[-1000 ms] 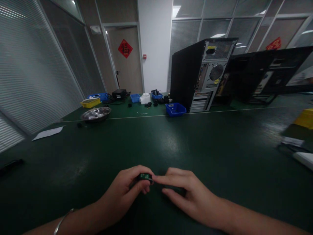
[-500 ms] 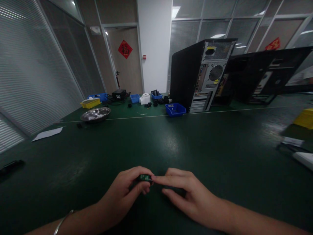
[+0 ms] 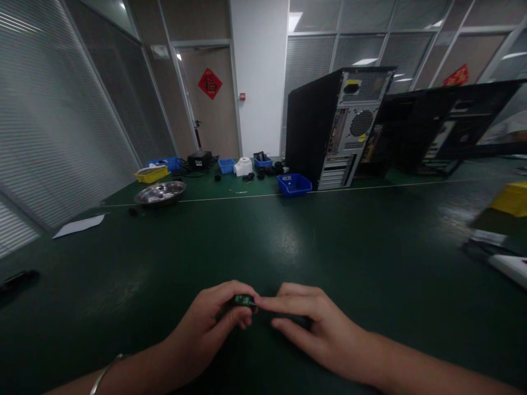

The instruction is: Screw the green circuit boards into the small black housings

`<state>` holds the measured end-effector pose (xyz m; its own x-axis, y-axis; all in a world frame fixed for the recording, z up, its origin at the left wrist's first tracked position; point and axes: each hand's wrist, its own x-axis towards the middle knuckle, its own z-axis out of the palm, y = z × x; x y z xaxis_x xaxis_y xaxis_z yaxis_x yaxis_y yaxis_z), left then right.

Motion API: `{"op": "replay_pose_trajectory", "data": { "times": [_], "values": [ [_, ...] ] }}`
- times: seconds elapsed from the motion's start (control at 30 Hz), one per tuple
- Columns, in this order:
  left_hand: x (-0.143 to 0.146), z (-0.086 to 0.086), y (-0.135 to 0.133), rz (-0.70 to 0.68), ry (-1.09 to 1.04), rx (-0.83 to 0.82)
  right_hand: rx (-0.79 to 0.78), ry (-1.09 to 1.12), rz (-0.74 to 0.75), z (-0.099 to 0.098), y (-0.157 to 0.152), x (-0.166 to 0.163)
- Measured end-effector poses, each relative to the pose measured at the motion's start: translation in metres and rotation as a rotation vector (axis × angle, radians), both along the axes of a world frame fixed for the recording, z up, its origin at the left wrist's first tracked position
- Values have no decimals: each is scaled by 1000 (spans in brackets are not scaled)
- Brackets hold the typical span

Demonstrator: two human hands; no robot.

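Observation:
My left hand [image 3: 216, 318] pinches a small green circuit board [image 3: 242, 300] between thumb and fingers, low over the table. The board has dark edges, and its far side is hidden by my fingers. My right hand [image 3: 313, 321] comes in from the right with its index finger stretched out. That fingertip touches the board's right end. The right thumb is held apart below the index finger; a dark patch shows between them, and I cannot tell whether it is an object or shadow.
Across the green table [image 3: 230, 236] stand a metal bowl [image 3: 160, 193], a yellow tray [image 3: 151, 174], a blue bin [image 3: 294, 185] and a black computer tower [image 3: 317, 126]. A white sheet [image 3: 78, 226] and a dark tool-like object [image 3: 18, 280] lie left. A yellow box [image 3: 510, 198] sits right.
Both hands keep nearly the same pose, with the right index finger still against the circuit board. The view has shifted very slightly.

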<state>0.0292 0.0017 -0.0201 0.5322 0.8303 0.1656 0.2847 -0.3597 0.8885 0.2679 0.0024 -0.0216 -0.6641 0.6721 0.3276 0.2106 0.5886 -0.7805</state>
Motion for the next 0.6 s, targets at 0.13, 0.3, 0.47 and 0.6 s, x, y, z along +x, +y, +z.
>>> {"op": "replay_pose_trajectory", "data": {
  "times": [0.13, 0.3, 0.47, 0.6],
  "values": [
    [0, 0, -1, -6, -29, -24, -18, 11, 7, 3, 1, -1],
    [2, 2, -2, 15, -69, -43, -32, 15, 22, 4, 2, 1],
    [2, 1, -2, 9, -110, -94, -46, 11, 38, 4, 2, 2],
    [2, 1, -3, 12, -144, -136, -40, 23, 30, 2, 2, 1]
  ]
}}
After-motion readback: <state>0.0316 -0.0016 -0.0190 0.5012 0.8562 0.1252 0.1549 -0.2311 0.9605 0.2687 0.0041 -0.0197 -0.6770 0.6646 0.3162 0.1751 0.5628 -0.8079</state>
